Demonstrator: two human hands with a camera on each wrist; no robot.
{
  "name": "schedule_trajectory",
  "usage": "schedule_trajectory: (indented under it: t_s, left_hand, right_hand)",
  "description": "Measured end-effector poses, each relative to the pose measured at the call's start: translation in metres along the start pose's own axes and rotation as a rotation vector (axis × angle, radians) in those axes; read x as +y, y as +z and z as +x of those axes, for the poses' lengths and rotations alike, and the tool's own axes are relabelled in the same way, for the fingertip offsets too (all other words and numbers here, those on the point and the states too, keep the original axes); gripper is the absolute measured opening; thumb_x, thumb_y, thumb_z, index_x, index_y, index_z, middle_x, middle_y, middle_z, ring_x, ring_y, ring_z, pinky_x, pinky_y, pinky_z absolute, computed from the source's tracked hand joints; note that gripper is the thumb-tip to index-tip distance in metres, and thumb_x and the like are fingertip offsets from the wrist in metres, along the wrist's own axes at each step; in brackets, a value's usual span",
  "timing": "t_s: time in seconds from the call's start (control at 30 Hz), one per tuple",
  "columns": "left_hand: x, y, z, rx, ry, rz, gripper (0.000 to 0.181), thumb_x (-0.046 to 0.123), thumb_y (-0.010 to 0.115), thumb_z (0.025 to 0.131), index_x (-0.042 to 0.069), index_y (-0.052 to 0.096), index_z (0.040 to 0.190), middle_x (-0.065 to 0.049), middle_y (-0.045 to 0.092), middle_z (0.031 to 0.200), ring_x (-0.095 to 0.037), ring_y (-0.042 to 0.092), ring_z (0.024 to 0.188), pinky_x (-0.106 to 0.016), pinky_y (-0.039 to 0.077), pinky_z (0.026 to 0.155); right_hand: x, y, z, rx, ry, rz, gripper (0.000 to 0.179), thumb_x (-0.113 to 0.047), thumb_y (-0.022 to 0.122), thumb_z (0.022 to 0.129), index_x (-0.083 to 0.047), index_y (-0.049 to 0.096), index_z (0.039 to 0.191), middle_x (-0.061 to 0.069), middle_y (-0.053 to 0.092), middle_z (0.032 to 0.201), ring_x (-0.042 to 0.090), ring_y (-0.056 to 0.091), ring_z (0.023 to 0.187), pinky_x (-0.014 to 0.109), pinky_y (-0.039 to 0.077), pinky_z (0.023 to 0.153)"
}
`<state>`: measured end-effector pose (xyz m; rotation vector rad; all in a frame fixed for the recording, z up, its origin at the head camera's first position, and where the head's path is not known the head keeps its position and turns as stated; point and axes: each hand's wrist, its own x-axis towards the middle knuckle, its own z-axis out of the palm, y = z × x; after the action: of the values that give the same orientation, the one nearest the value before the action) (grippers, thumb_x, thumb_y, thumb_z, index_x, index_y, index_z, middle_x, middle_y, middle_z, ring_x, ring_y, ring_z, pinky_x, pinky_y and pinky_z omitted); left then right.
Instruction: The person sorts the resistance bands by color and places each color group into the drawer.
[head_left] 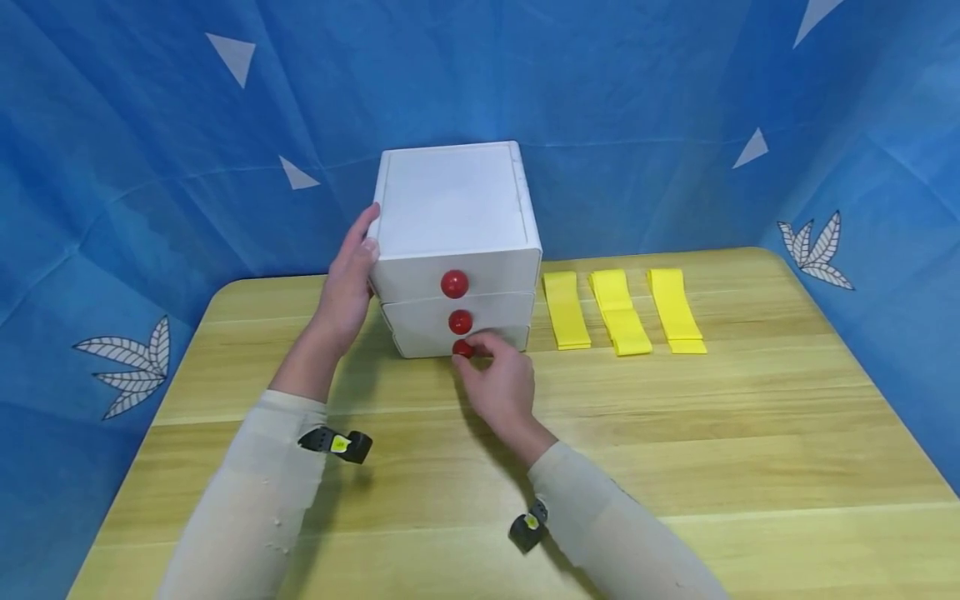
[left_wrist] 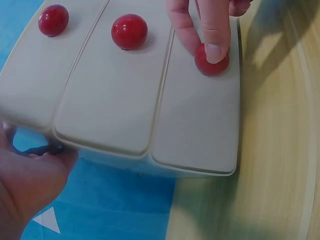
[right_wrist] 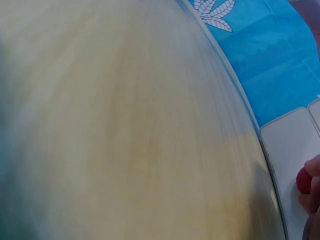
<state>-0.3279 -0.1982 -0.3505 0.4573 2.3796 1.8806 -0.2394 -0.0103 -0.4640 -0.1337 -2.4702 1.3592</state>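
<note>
A white three-drawer box point(head_left: 453, 200) stands at the back of the table, each drawer front bearing a round red knob. My left hand point(head_left: 347, 287) presses against the box's left side near the upper front corner; part of its fingers is hidden in the left wrist view. With thumb and fingers, my right hand point(head_left: 501, 382) pinches the lowest red knob point(left_wrist: 212, 62). Above it are the middle knob point(head_left: 461, 322) and the top knob point(head_left: 454, 284), both untouched. All drawers look closed. At the right wrist view's edge, the pinched knob point(right_wrist: 303, 181) is partly covered by fingers.
Three folded yellow strips, the left strip point(head_left: 567, 310), middle strip point(head_left: 621, 312) and right strip point(head_left: 676, 310), lie right of the box. The wooden table point(head_left: 712, 467) meets a blue patterned cloth point(head_left: 637, 108) behind and at both sides.
</note>
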Motion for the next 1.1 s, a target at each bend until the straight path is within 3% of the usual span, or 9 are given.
schedule_trajectory:
  t_s: [0.43, 0.7, 1.1]
  left_hand:
    - [-0.004, 0.001, 0.000, 0.005, 0.017, -0.015, 0.052, 0.043, 0.028, 0.108, 0.037, 0.020, 0.159, 0.006, 0.017, 0.163, -0.020, 0.022, 0.145, -0.057, 0.027, 0.111]
    - [-0.002, 0.001, -0.001, 0.010, 0.013, -0.010, 0.052, 0.044, 0.027, 0.108, 0.038, 0.020, 0.159, 0.006, 0.016, 0.163, -0.021, 0.020, 0.145, -0.059, 0.026, 0.111]
    - [0.000, 0.004, -0.002, 0.033, 0.002, 0.020, 0.051, 0.043, 0.028, 0.108, 0.041, 0.020, 0.158, 0.010, 0.015, 0.163, -0.018, 0.016, 0.147, -0.058, 0.024, 0.112]
  right_hand:
    - [0.003, 0.004, -0.001, 0.003, 0.005, 0.036, 0.024, -0.018, 0.084, 0.082, -0.014, 0.074, 0.103, -0.003, 0.072, 0.098, 0.015, 0.067, 0.087, 0.030, 0.051, 0.061]
    - [0.002, 0.008, -0.001, 0.050, 0.002, 0.132, 0.021, -0.015, 0.083, 0.083, -0.011, 0.073, 0.100, -0.003, 0.072, 0.098, 0.014, 0.066, 0.090, 0.032, 0.054, 0.078]
    - [0.002, 0.011, -0.003, 0.081, 0.011, 0.152, 0.017, -0.012, 0.083, 0.082, -0.012, 0.073, 0.096, -0.005, 0.071, 0.094, 0.012, 0.065, 0.087, 0.030, 0.054, 0.078]
